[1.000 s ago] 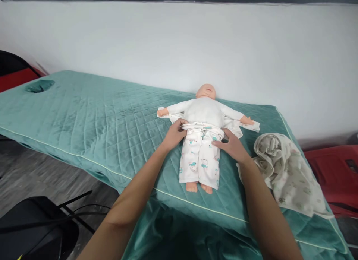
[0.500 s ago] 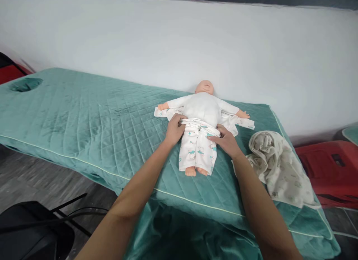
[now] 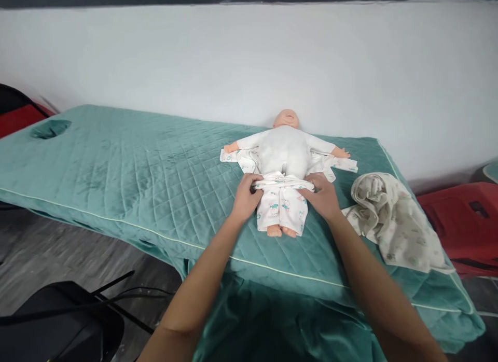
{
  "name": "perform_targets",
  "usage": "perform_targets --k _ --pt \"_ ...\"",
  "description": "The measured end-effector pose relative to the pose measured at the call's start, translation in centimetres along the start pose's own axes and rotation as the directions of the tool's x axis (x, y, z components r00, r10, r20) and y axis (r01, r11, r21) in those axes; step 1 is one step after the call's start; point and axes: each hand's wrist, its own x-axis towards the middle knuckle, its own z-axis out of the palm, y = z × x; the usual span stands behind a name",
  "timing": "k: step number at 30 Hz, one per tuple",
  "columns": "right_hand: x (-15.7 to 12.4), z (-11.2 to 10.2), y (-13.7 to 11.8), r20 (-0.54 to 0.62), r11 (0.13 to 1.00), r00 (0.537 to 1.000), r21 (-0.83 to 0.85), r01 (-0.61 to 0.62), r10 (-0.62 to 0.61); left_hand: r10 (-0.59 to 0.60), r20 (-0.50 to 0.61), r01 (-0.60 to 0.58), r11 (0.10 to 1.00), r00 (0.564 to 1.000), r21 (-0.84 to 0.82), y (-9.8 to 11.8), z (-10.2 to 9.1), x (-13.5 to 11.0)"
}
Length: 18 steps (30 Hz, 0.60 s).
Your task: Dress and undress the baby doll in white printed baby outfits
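Observation:
A baby doll (image 3: 286, 147) lies on its back on the green quilted bed, head toward the wall and arms spread. Its torso is white. White printed pants (image 3: 280, 209) cover its legs, with the bare feet showing at the cuffs. My left hand (image 3: 247, 196) pinches the bunched waistband at its left side, and my right hand (image 3: 322, 195) grips the right side. The waistband sits down at the doll's upper thighs. Under the doll's back and arms a printed baby shirt (image 3: 344, 165) is spread out.
A crumpled cream printed cloth (image 3: 397, 222) lies to the right on the green bed (image 3: 155, 170). A white wall (image 3: 175, 56) stands behind. Red chairs (image 3: 459, 222) are at the right, and a black object (image 3: 66, 320) with thin rods is at lower left.
Both hands have drawn the waistband down from the doll's belly to its thighs, baring more of the white lower body. The camera view has shifted slightly.

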Motion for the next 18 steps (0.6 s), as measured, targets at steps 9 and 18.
perform_targets --k 9,18 --pt "-4.7 0.9 -4.9 0.162 0.986 0.972 -0.039 -0.163 0.167 -0.004 0.045 0.007 0.998 0.999 -0.061 -0.3 -0.3 2.0" --pt "-1.9 1.0 -3.0 0.086 0.956 0.957 0.077 -0.283 0.276 -0.114 0.262 0.151 0.981 0.958 -0.125 0.6 -2.6 -4.5"
